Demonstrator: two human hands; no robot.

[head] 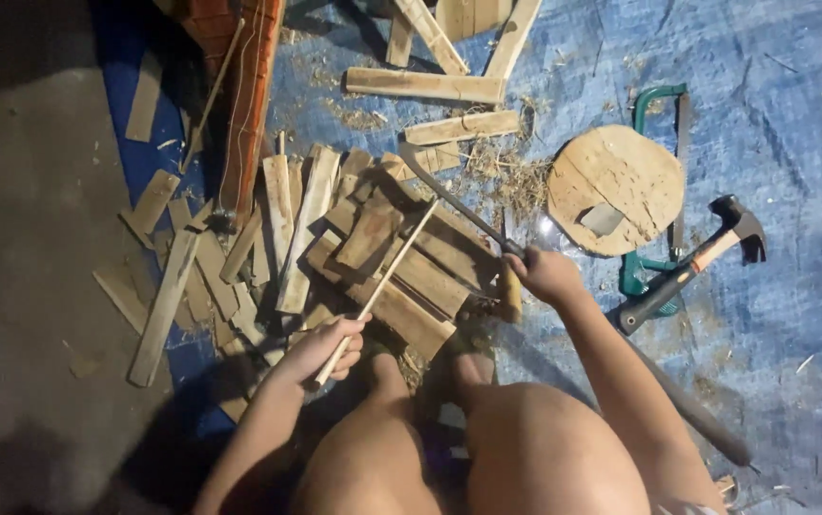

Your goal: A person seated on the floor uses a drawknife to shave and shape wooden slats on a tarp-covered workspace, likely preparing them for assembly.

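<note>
Head view, looking down past 2 bare knees onto a blue tarp [792, 143] spread over a grey floor [30, 238].

Left hand [327, 349]: fingers wrapped shut around the near end of a thin pale wooden stick [382, 281]. Stick slanted up and to the right from the fist, far end lying across the pile of wood offcuts [373, 248].

Right hand [546, 274]: closed tight on the handle of a long dark blade [449, 198] — curved at the far tip, running up and left from the fist, over the top of the pile. Cannot tell whether the edge touches the stick; the 2 cross near the middle of the pile.

Pile: flat boards and slats, overlapping, directly ahead of the knees, partly on tarp. More loose slats [163, 305] scattered left, some lying over the tarp edge onto the floor. Further planks [425, 86] at top of view, with shavings around them.

Right of the blade hand — round wooden disc [616, 186] flat on the tarp, small grey patch on its face. Green-framed hacksaw [664, 105] partly under the disc's right side. Claw hammer [692, 267] just beside it, black grip, head pointing up-right, well clear of the hand.

Red-brown brick column [244, 95] at upper left, by the slats.
</note>
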